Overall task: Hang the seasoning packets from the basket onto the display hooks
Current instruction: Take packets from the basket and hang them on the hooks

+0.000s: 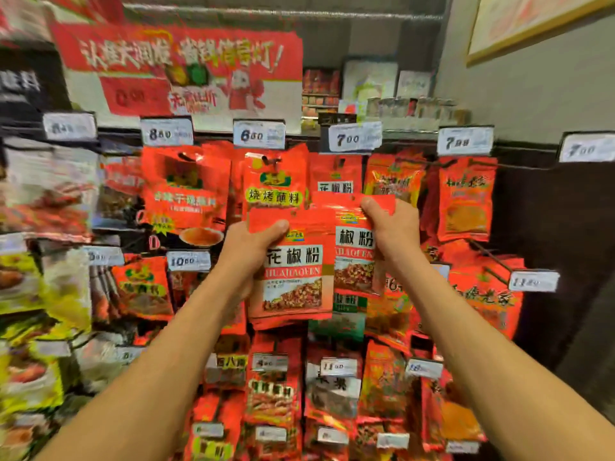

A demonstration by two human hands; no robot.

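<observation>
Two glossy red seasoning packets are held up: the front packet [293, 264] is gripped by the left hand [248, 251], the rear packet [354, 247] pinched by the right hand [392, 227].

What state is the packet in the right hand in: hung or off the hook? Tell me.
Off the hook: the right hand holds the packet by its top edge, below the hanging row.

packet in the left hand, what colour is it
Red, with a white label band; clearest in the head view: glossy red seasoning packet.

A red and white promotional banner [179, 69] hangs above white price tags [259, 134]. A framed picture [532, 24] sits on the grey wall [532, 94] at right.
</observation>
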